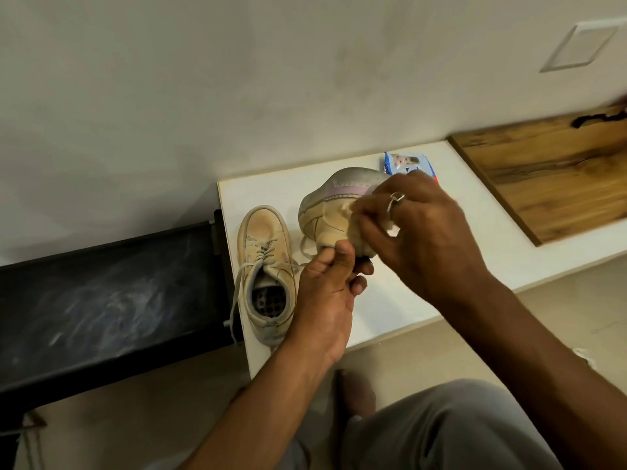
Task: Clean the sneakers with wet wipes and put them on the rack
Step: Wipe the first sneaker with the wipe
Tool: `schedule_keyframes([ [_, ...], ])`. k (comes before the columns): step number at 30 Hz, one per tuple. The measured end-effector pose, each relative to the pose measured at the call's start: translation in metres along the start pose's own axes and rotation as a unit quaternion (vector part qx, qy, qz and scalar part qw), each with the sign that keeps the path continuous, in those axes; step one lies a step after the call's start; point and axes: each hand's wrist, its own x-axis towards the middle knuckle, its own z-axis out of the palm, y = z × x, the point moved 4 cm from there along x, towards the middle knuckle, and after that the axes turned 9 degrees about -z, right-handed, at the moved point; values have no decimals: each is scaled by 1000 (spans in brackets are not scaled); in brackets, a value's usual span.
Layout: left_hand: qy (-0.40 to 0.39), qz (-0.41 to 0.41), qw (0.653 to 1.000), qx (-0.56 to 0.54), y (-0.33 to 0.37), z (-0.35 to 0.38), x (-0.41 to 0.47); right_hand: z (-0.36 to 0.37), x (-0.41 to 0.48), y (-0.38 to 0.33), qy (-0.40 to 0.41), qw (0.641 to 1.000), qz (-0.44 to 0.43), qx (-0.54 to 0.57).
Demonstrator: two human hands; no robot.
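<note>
My left hand [322,300] gripped one sneaker [325,212] by its heel end, tipped on its side above the white bench [407,300], while my right hand [424,228] pinched a wet wipe [390,228] against its side. The other sneaker [264,276] stood upright just beside it on the bench, the wipes pack [405,164] behind, and the black rack [101,293] sat left.

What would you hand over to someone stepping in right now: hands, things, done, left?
Left hand: grips the tilted sneaker from below, near its heel.
Right hand: presses a wet wipe against that sneaker's side.
Second sneaker: upright on the white shelf, laces loose, left of the held one.
Wipe pack: on the shelf behind the hands.
Black rack: left of the shelf, its visible top bare.
Done: wiping under way on one sneaker.
Left: finish it, wipe the second, rack both.
</note>
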Motion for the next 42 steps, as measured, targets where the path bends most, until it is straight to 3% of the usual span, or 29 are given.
schedule_keyframes([
  [8, -3, 2, 1000, 13, 1, 2, -3, -1, 10, -2, -38, 997, 38, -52],
  [11, -2, 2, 1000, 15, 0, 2, -4, 4, 6, -11, -72, 996, 6, -58],
  [15, -7, 9, 1000, 3, -1, 1, -3, -1, 7, -6, -29, 998, 21, -50],
  [18, -11, 11, 1000, 7, -2, 1, -2, 6, 4, -14, -63, 997, -6, -50],
  [22, -9, 11, 1000, 5, -3, 0, 0, 2, 9, -7, -27, 998, 21, -45],
  [25, -10, 14, 1000, 8, -3, -1, 1, 11, 8, -14, -64, 997, -10, -50],
  [29, -15, 19, 1000, 8, -1, -1, 1, 4, 12, -4, -20, 999, 18, -38],
  [33, -11, 16, 1000, 23, -4, -3, 1, 18, 11, -17, -96, 993, -14, -62],
  [36, -8, 16, 999, 27, -4, -1, 0, 6, 23, -5, -56, 994, 28, -93],
  [38, -11, 17, 999, 37, -5, -1, 0, 6, 27, -9, -70, 991, 32, -108],
  [42, -11, 27, 999, 36, -7, -1, -2, 17, 28, -30, -141, 983, -24, -117],
])
